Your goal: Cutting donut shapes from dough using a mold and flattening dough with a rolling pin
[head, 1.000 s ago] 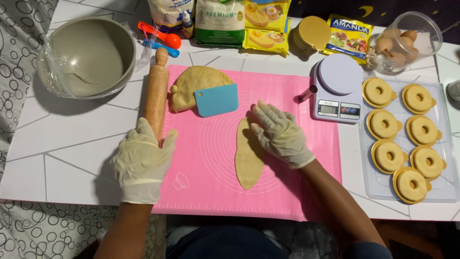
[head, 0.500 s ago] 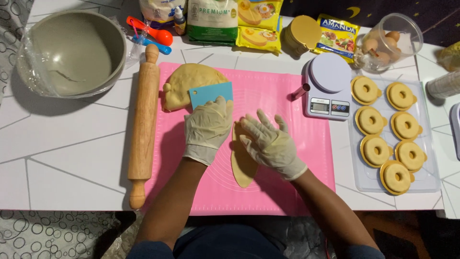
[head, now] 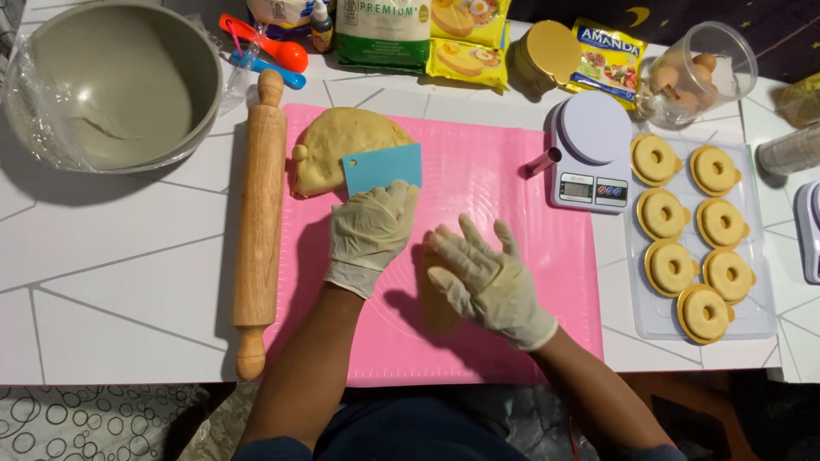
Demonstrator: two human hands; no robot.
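I am judging this the flattening step: both gloved hands are pressing an oval dough strip [head: 437, 303] on the pink mat [head: 504, 205], left hand [head: 369, 232] curled loosely, right hand [head: 483, 277] spread flat, neither gripping; next calls for even pressure. Far left, the grey bowl [head: 111, 81] is sitting empty; far right, an egg jar [head: 696, 72].

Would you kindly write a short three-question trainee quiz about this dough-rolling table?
1. True or false: the wooden rolling pin is in the left hand.
2. What lies on the dough lump: A) blue scraper, B) spoon, C) kitchen scale?
3. What do both gloved hands, including the right hand, cover on the pink mat?

Key: 1. False; it lies on the table. 2. A. 3. A flattened dough piece.
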